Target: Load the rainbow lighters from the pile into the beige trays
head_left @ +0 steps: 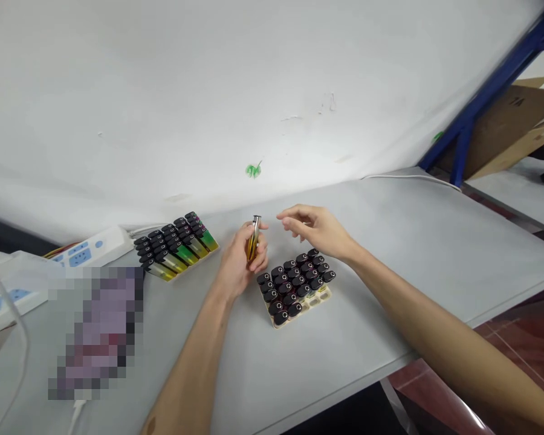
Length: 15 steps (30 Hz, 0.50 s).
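Observation:
My left hand (242, 260) is closed round a slim upright device (253, 237) with a shiny silver top and a yellow-gold body; its exact kind I cannot make out. My right hand (312, 226) hovers just to the right of it, fingers bent and apart, with nothing visible in them. Below both hands lies a cream tray (324, 296) with rows of black oval-capped pieces (294, 284) standing in it. Several slots along its near right edge hold no black-capped piece. Further left stands a second block of black-capped devices (176, 244) with yellow-green bodies.
On the grey table (435, 241), a white power strip (84, 251) and cables lie at the left. A blurred-out purple item (102, 332) is in front of them. A white wall closes off the back. A blue frame (462, 145) and cardboard boxes (498, 127) stand at the right.

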Each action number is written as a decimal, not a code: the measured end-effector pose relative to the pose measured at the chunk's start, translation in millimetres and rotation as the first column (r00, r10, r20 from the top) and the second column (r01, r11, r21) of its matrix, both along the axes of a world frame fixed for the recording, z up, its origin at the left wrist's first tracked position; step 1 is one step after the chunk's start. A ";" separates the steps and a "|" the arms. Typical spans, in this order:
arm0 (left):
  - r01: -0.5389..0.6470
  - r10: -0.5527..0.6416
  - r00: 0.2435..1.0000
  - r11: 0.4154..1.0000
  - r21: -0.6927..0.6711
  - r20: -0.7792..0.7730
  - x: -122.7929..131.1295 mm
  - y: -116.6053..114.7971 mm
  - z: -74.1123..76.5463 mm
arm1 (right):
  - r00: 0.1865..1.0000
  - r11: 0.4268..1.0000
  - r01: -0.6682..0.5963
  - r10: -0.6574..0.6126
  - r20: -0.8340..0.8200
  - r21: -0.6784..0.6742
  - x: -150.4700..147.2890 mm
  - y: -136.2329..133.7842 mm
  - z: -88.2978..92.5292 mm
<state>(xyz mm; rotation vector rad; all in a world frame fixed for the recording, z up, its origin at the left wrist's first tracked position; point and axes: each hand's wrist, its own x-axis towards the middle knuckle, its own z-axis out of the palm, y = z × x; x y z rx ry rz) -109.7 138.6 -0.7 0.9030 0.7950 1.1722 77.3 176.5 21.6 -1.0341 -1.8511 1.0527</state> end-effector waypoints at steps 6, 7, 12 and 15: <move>0.017 -0.023 0.994 0.998 -0.057 -0.106 4.5 0.2 -5.1 | 0.980 0.979 -0.199 0.200 0.018 -0.039 -9.0 16.2 0.9; 0.022 -0.030 0.990 0.998 -0.061 -0.136 5.1 0.2 -6.1 | 0.973 0.972 -0.231 0.231 -0.002 -0.043 -10.3 17.7 -0.5; -0.104 0.138 0.913 0.989 0.109 -0.384 3.1 5.2 -14.9 | 0.924 0.969 -0.202 0.139 -0.357 -0.144 -17.1 22.3 -16.5; -0.173 0.313 0.641 0.949 0.265 -0.701 -2.6 8.8 -21.6 | 0.782 0.954 0.006 -0.192 -0.592 -0.301 -12.6 25.9 -26.8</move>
